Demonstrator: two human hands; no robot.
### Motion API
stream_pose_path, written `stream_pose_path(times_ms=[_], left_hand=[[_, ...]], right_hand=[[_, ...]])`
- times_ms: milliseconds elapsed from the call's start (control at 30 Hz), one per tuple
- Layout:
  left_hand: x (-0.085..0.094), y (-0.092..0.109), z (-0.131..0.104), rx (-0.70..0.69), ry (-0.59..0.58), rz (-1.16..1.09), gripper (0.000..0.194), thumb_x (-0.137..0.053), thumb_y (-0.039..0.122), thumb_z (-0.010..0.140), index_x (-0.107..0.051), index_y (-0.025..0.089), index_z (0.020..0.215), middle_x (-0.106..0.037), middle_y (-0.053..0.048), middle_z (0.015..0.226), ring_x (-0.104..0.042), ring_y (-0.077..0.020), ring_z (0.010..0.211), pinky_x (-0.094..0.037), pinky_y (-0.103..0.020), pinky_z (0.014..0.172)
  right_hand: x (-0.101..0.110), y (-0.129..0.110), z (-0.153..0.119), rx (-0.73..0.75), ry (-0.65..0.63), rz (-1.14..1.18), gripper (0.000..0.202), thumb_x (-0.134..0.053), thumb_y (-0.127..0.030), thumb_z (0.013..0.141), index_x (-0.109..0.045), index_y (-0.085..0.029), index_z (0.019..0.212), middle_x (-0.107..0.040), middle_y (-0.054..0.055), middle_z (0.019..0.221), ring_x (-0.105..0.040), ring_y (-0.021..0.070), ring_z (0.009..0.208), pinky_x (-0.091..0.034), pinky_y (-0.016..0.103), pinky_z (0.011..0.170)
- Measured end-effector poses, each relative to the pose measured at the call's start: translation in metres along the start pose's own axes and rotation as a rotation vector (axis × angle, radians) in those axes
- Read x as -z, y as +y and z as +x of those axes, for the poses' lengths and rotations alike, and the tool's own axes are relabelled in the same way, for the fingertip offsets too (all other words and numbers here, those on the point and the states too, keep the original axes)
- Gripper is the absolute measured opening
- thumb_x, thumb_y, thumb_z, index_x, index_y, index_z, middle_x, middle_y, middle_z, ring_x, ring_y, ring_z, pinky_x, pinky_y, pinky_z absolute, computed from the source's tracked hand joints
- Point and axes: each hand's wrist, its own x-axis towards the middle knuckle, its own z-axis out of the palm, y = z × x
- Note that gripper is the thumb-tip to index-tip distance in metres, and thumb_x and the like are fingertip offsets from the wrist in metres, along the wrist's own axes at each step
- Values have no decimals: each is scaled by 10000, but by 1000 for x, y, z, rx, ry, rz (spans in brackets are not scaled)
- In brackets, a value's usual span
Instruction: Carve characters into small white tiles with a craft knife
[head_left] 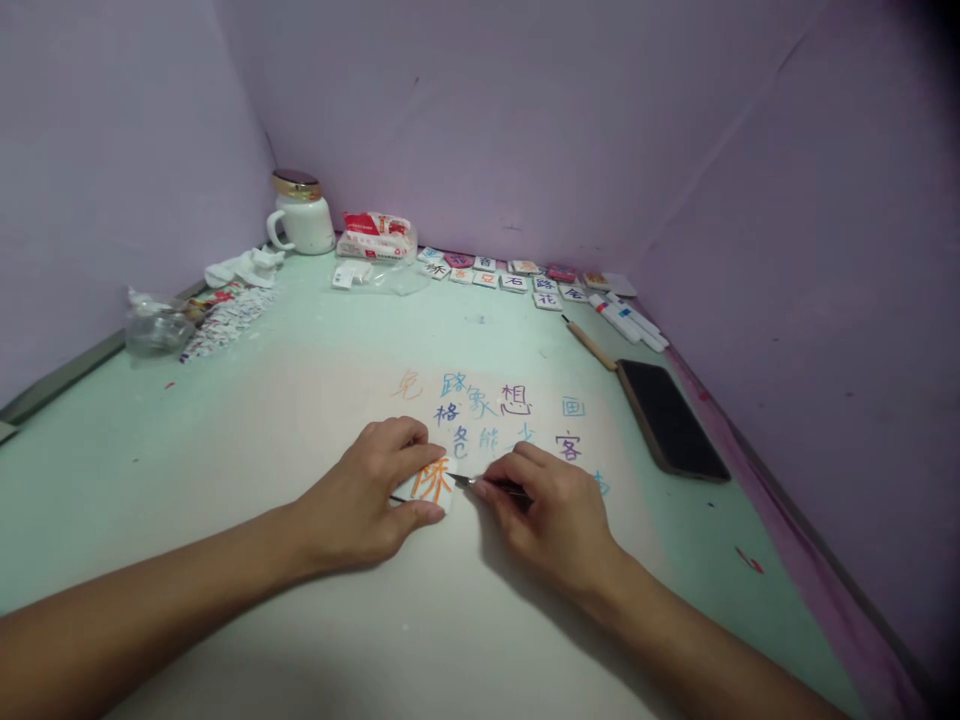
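Observation:
My left hand (367,495) grips a small white tile (429,484) with an orange character on it, thumb at its near edge and fingers at its far edge. The tile is low over the table or on it; I cannot tell which. My right hand (559,515) is closed around a craft knife (460,481) with a pointed metal blade. Its tip meets the tile's right side, by the orange strokes. Most of the knife's handle is hidden in my fingers. Just beyond both hands, coloured characters (515,400) are written on the tabletop.
A phone (673,418), a wooden-handled tool (590,343) and white markers (630,322) lie to the right. Rows of character tiles (514,283) line the back. A lidded white mug (309,222), a tissue pack (377,237) and paper scraps (229,322) are back left.

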Motion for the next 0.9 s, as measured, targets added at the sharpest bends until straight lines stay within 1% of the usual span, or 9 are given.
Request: stream_pose_path(times_ms=[67, 200, 400, 667, 767, 900], left_hand=[[0, 0, 0, -2, -2, -8, 322, -654, 266, 765, -630, 177, 1074, -555, -85, 1058, -530, -247, 970, -429, -401, 870], [-1, -1, 1, -1, -1, -22, 324, -655, 278, 767, -635, 181, 1075, -556, -75, 1029, -531, -238, 954, -435, -392, 859], [-1, -1, 0, 19, -5, -32, 328, -664, 271, 758, -638, 178, 1071, -551, -83, 1058, -528, -244, 975, -428, -403, 878], [-1, 2, 1, 37, 9, -31, 290, -688, 276, 746, -656, 177, 1016, -566, -71, 1016, -545, -233, 936, -444, -381, 840], [-1, 3, 2, 25, 11, -23, 280, -687, 284, 747, -658, 174, 1003, -566, -70, 1009, -549, -229, 926, -447, -376, 831], [-1, 2, 1, 22, 12, -18, 276, -682, 272, 751, -652, 174, 1008, -558, -73, 1029, -547, -224, 929, -443, -372, 834]], right_hand=[[-1, 0, 1, 10, 1, -15, 135, -597, -248, 795, -669, -184, 701, -623, 10, 658, -536, 130, 554, -318, 247, 503], [1, 0, 4, 3, -44, -14, 126, -604, -239, 780, -667, -189, 683, -620, 4, 654, -525, 124, 541, -313, 247, 509], [5, 0, 8, -36, -112, 16, 108, -618, -239, 760, -659, -200, 668, -600, -9, 638, -494, 116, 528, -304, 248, 516], [1, -9, 5, -118, -92, -19, 121, -608, -235, 761, -647, -197, 653, -600, -5, 645, -485, 118, 523, -274, 250, 506], [-1, -10, 4, -97, -90, -50, 127, -602, -238, 768, -649, -198, 656, -598, -6, 651, -468, 110, 505, -257, 249, 498], [-1, -7, 3, -50, -76, -52, 129, -597, -242, 781, -659, -201, 676, -602, -11, 656, -472, 103, 502, -246, 247, 493]])
